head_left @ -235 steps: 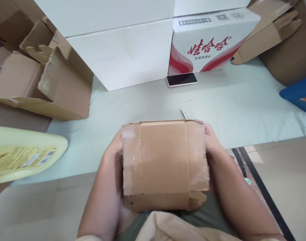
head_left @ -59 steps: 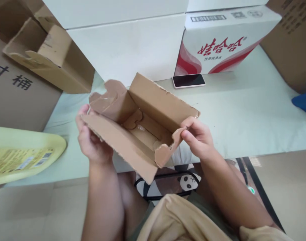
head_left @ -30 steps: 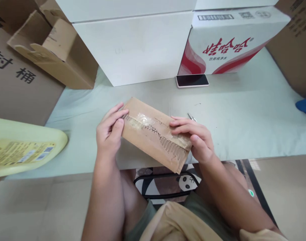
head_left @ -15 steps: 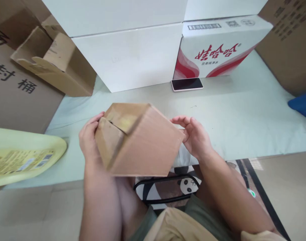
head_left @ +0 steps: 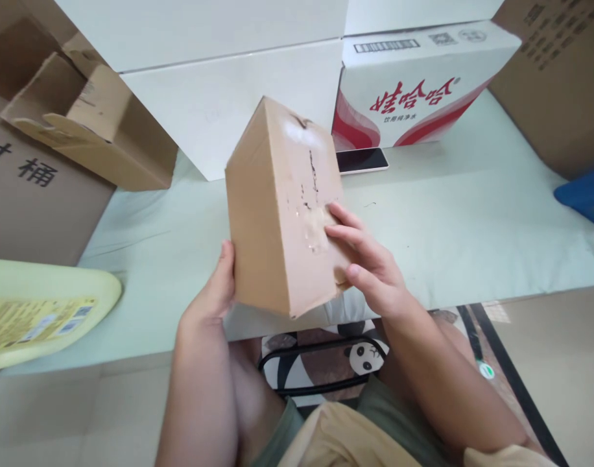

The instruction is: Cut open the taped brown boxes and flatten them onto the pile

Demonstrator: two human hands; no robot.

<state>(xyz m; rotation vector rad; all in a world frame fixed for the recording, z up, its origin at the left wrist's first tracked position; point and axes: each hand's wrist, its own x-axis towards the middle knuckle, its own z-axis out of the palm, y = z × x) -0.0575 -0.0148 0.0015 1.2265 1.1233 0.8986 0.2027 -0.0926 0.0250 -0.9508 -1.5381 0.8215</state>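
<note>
A small brown cardboard box is tilted up in front of me, above the front part of the covered table. A strip of clear tape and dark scuff marks show on its right-hand face. My left hand grips its left side, the thumb along the edge and the other fingers hidden behind it. My right hand rests on the taped face, its fingers bent against the cardboard and the thumb near the lower corner, where the edge looks torn.
A phone lies against a white-and-red carton at the back. White boxes and an opened brown carton stand left of it. A yellow bottle lies at left, a blue object at right.
The cardboard box has been turned and tipped upward, bringing its taped face into view. My right hand has come onto that face; my left hand has shifted right and lower along its side.
</note>
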